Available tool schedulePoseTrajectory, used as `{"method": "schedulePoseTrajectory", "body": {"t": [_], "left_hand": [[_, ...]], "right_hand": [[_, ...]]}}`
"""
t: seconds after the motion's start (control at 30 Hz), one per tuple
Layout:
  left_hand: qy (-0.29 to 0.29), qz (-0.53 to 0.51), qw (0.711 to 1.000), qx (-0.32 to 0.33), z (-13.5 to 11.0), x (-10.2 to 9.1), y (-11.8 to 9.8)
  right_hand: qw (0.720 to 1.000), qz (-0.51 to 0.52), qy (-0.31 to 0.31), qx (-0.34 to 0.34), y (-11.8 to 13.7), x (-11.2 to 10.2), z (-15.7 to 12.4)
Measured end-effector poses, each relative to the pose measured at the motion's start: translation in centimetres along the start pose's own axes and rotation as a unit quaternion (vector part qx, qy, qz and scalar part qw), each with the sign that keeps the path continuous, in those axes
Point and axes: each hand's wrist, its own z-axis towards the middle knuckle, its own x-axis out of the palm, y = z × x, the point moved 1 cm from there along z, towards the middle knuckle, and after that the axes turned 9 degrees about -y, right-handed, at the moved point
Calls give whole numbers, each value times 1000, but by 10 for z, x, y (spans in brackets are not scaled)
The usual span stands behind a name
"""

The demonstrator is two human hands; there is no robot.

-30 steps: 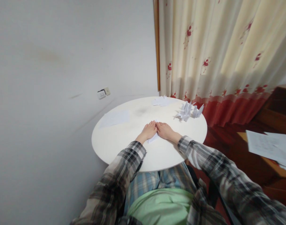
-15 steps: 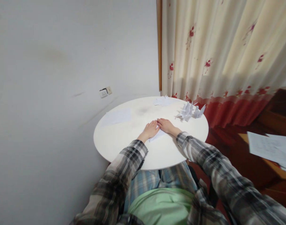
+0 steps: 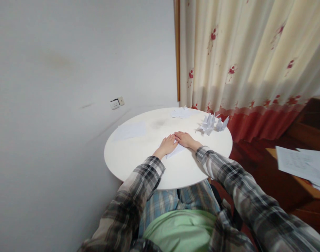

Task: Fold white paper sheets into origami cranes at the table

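Observation:
Both of my hands rest on a small folded white paper in the middle of a round white table. My left hand lies flat with fingers stretched over the paper's left part. My right hand lies flat beside it, fingertips meeting the left hand's and pressing the paper's far edge. Most of the paper is hidden under the hands; only a near corner shows.
Several folded white paper cranes stand at the table's far right. A flat white sheet lies at the left, crumpled paper at the far edge. A flowered curtain hangs behind; loose sheets lie on a wooden surface, right.
My right hand has slid a little up along the paper and my left hand has shifted slightly; both stay pressed flat on the sheet.

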Motion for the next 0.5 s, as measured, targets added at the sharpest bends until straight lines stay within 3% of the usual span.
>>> {"method": "schedulePoseTrajectory", "body": {"t": [0.27,0.5], "left_hand": [[1,-1,1000,1,2,1,-1],[2,3,1000,-3,1,-2,-4]], "right_hand": [[999,-9,23,43,-3,-4,5],[998,-33,-7,48,1,-9,4]]}}
